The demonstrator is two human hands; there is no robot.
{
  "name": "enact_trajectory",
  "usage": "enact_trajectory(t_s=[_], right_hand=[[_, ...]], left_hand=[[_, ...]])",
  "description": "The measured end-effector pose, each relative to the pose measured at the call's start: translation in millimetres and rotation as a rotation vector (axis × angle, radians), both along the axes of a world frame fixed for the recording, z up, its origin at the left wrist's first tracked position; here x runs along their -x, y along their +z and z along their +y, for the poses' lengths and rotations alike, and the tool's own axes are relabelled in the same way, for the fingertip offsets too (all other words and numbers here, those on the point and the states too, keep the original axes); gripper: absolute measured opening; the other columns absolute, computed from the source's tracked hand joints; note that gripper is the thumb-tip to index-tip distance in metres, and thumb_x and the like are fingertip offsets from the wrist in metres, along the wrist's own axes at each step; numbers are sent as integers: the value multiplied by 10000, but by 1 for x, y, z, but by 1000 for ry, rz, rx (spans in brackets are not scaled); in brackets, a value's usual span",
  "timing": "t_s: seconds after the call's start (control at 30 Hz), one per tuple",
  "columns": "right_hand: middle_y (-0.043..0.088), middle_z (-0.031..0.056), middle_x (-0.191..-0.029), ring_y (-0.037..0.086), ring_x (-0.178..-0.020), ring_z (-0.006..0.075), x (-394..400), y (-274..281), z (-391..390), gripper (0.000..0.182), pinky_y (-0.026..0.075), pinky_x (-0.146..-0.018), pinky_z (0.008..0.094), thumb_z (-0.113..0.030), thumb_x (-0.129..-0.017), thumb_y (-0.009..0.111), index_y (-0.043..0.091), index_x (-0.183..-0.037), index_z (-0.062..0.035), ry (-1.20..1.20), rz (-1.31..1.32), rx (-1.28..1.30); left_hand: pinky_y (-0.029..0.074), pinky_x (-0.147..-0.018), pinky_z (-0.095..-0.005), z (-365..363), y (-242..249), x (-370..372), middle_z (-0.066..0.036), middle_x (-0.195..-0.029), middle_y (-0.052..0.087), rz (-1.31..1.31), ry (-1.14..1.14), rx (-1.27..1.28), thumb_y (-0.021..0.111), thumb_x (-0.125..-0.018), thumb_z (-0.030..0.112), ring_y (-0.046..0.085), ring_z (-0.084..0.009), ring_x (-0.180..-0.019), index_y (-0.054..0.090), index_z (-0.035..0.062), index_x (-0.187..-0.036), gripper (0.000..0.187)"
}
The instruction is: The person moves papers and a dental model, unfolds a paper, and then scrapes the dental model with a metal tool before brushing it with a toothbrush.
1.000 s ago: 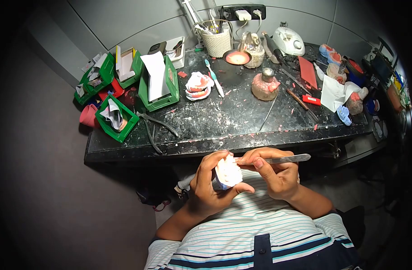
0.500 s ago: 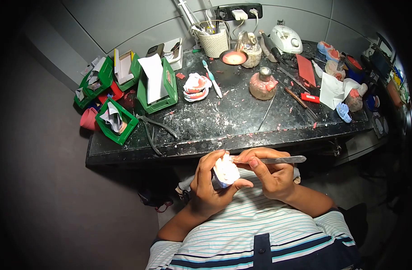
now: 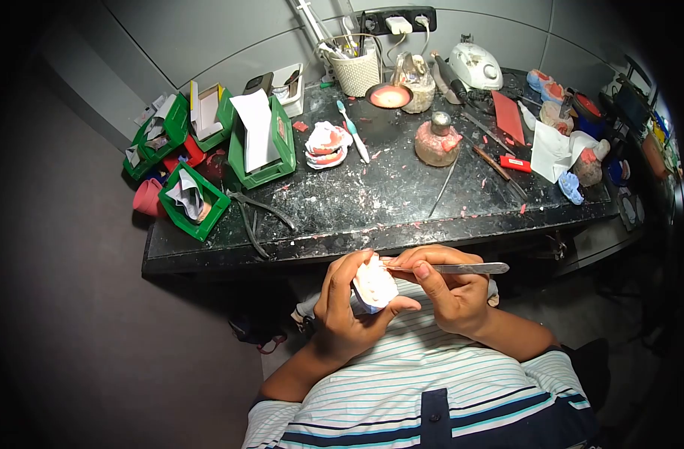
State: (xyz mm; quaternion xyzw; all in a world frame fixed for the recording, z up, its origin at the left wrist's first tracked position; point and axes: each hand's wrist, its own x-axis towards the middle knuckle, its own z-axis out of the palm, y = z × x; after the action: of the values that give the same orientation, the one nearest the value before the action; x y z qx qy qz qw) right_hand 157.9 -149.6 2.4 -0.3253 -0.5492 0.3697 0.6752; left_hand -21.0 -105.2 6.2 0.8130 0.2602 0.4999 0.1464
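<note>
At the far left of the black workbench (image 3: 334, 206), we find a pink cup (image 3: 146, 197) beside a small green bin (image 3: 175, 214) containing papers. Next, we locate a large green bin (image 3: 286, 146) with white sheets (image 3: 255, 131) in it; the pliers (image 3: 268, 209) lie in front, handles spread toward the near edge. To their right, we identify a white-and-pink dental model (image 3: 327, 146) and, just beside it, a toothbrush (image 3: 352, 132). In front of the bench, above the striped shirt (image 3: 357, 396), we hold a white dental cast (image 3: 375, 287) in the left hand (image 3: 343, 303): the fingers are curled around its left side and top, and the thumb extends along its lower edge. Behind it on the bench, we note a round dish (image 3: 389, 96) near the woven pot (image 3: 358, 75), then a round burner (image 3: 436, 145) with a metal cap. The right hand (image 3: 460, 295) has thumb and fingers together, clamped on a metal tool (image 3: 473, 268). The tool's flat end points right; its other end is directed at the cast, and we cannot tell whether it makes contact. Farther right, we observe a red sheet (image 3: 508, 117), a small red object (image 3: 515, 163), white paper (image 3: 550, 153) and a blue molded piece (image 3: 571, 187).
</note>
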Motion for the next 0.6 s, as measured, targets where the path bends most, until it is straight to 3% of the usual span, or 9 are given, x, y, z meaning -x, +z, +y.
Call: enact_trajectory(t_s=[0.6], right_hand=[[728, 219, -1075, 724, -998, 228, 2, 2, -1, 181, 601, -894, 326, -6, -1030, 565, 683, -1081, 122, 0, -1, -9]], left_hand=[[596, -828, -351, -1, 4, 1, -180, -1109, 663, 25, 2, -19, 977, -651, 337, 718, -268, -956, 514, -68, -1287, 885]])
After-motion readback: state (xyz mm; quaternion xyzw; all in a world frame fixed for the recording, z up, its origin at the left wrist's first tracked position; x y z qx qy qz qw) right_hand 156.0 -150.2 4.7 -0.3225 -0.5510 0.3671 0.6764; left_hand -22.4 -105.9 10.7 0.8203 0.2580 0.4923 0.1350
